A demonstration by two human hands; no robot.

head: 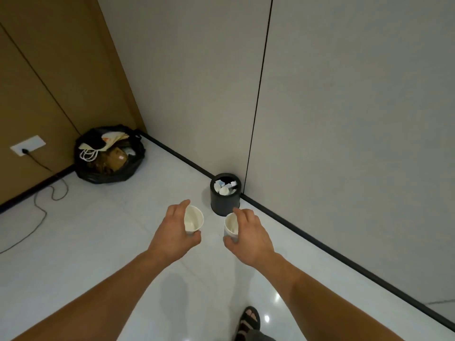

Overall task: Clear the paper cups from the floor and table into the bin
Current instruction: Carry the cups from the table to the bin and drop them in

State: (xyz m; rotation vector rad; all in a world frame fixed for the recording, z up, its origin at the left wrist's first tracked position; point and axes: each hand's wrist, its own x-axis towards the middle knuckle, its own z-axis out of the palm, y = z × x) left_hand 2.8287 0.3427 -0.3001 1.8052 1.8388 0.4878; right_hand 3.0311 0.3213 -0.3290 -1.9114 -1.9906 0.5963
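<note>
Left paper cup (194, 221) and right paper cup (231, 226), mouths up, held above the floor (98, 242) just short of the black bin (224, 205).
Gripped one apiece: left hand (172, 230) curled round the left, right hand (248, 232) round the right. Beyond, against the skirting, bin with white cups and scraps inside. Farther left, in the corner, full black rubbish bag (108, 166); wall socket (27, 145) with trailing cable; sandalled foot (250, 321) at the bottom edge.

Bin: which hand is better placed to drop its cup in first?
Probably the right hand: the right cup sits closest to the black bin, almost in line with it. The left hand and left cup are further to the side.
</note>
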